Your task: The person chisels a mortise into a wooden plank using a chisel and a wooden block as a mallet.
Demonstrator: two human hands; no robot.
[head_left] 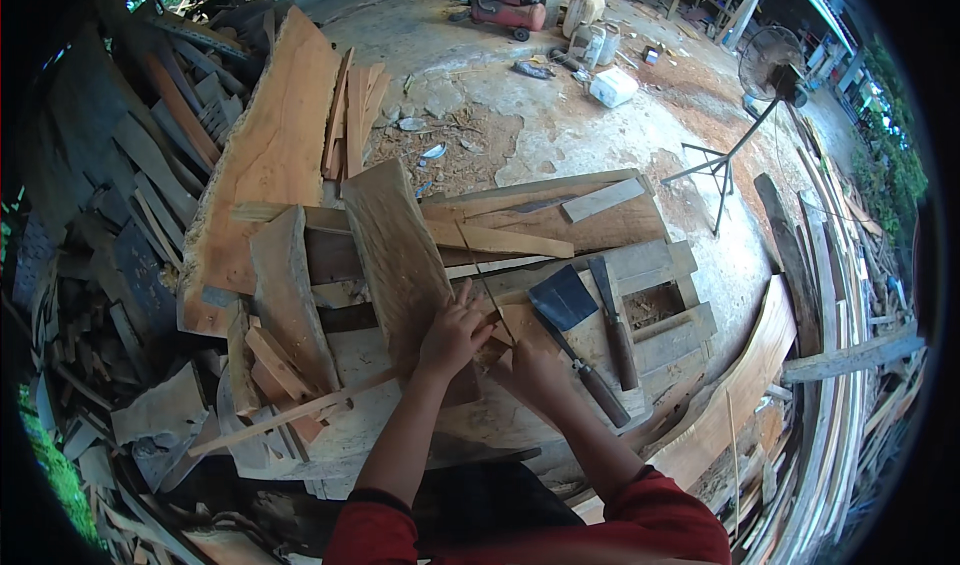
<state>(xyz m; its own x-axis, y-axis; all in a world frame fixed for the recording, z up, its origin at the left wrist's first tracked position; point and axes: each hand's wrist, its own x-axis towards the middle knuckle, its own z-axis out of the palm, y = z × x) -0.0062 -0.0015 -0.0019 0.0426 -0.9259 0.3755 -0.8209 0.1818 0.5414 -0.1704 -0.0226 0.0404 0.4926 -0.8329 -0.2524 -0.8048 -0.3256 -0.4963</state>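
Left grip (453,337) seems to brace the plank (388,235)
Looks spread over it; right grip (530,365) pinches a thin rod (486,284), chopper (562,299) just right of it, probably for reach.

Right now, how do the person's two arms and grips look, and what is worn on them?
Both forearms are bare below red sleeves with dark edges. The left grip and right grip are plain, ungloved human hands.

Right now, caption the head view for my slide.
Left hand on a brown plank, right hand at a slender rod, a broad-bladed tool lying nearby.
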